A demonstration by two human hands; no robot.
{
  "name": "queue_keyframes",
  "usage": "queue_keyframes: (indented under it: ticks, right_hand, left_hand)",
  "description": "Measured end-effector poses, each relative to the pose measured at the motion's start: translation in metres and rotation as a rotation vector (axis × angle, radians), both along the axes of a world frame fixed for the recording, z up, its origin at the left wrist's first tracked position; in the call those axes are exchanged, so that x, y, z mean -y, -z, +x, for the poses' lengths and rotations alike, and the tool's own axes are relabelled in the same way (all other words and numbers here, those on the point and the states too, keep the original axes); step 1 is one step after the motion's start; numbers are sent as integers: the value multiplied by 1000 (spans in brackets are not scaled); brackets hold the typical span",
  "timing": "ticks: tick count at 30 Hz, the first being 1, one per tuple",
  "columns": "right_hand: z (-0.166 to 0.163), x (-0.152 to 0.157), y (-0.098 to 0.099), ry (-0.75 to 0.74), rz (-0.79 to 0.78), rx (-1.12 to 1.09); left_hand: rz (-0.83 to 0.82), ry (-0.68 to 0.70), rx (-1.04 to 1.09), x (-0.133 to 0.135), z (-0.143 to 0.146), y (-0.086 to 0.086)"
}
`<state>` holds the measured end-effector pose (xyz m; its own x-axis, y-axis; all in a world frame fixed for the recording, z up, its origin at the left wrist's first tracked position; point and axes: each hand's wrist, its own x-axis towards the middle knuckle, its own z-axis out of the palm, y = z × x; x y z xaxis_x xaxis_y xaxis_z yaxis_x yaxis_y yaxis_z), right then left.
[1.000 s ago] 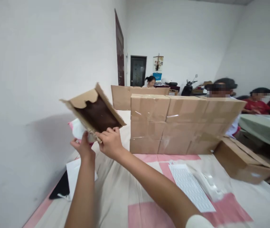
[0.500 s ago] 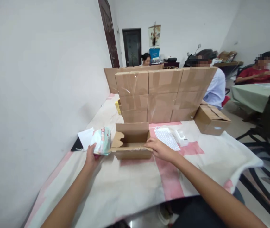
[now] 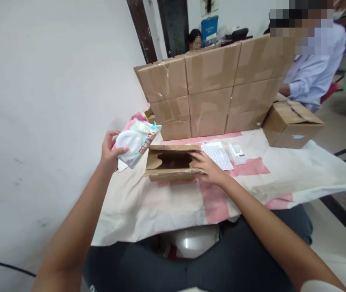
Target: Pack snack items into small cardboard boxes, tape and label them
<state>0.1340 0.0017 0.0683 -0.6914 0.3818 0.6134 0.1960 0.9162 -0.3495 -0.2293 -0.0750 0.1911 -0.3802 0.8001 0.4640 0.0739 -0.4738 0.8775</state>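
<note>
A small open cardboard box [image 3: 170, 175] rests on the cloth-covered table [image 3: 166, 202] in front of me. My right hand [image 3: 207, 167] is closed over its right front edge, fingers reaching into the opening. My left hand [image 3: 109, 152] holds a soft white and pink plastic-wrapped packet [image 3: 136, 142] in the air just left of the box.
A wall of taped cardboard boxes [image 3: 212, 87] stands behind the open box. A white sticker sheet [image 3: 217, 155] and a small white device [image 3: 237, 153] lie to its right. Another carton [image 3: 293, 123] sits far right. A person in a light shirt [image 3: 315, 69] sits behind the stack.
The open box went from held up in both hands to lying on the table. My left hand took the packet and lifted it beside the box. The camera tilted down.
</note>
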Motion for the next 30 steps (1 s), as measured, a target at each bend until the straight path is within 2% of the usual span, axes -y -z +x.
queue_keyframes:
  ticks: [3, 6, 10, 14, 17, 20, 26, 28, 30]
  right_hand:
    - [0, -3, 0, 64, -58, -57]
    - [2, -8, -1, 34, -87, -64]
    - [6, -9, -1, -30, -57, -20]
    - [0, 2, -2, -46, -28, 35]
    - [-7, 13, -3, -88, -11, 51]
    - [-9, 20, -4, -65, 26, 65]
    - [0, 17, -1, -12, 93, 30]
    - [2, 15, 1, 25, 102, 18]
    - [3, 14, 1, 55, 131, 4]
  left_hand:
    - [74, 35, -56, 13, 16, -7]
    - [36, 101, -107, 21, 28, -2]
    - [-219, 205, -229, 11, 27, 1]
    - [-483, 315, -362, -6, 28, -11]
    - [-564, 394, -618, -15, 47, -13]
    - [-534, 411, -882, -27, 70, 3]
    - [-538, 478, -1024, -61, 90, 58]
    - [-537, 503, -1050, -68, 93, 70]
    - [-505, 502, -1133, -72, 96, 73]
